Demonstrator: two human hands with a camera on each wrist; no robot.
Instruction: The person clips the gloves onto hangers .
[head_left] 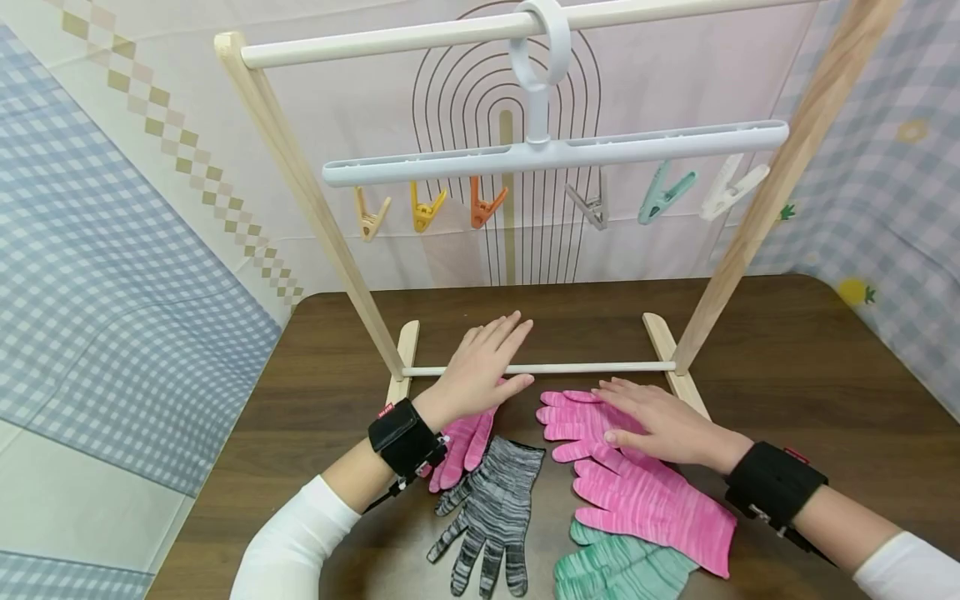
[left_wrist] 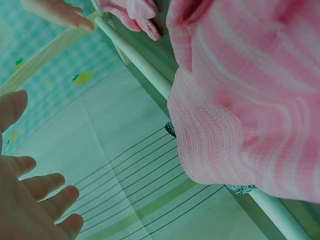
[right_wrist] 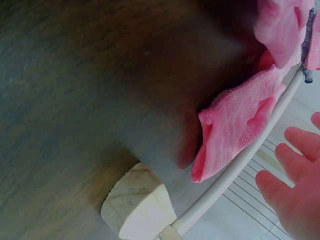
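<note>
Presumably for easy reach, pink gloves are laid near the left hand and right hand, both held straight-fingered, gripping nothing.

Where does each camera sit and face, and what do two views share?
Head: worn on the head, facing forward and down at the rack and gloves; left hand and right hand show.
Left wrist: worn there, facing a pink glove; both hands partly show.
Right wrist: worn there, facing tabletop and rack foot; right hand partly shows.
Both wrist views share the rack's lower bar.
</note>
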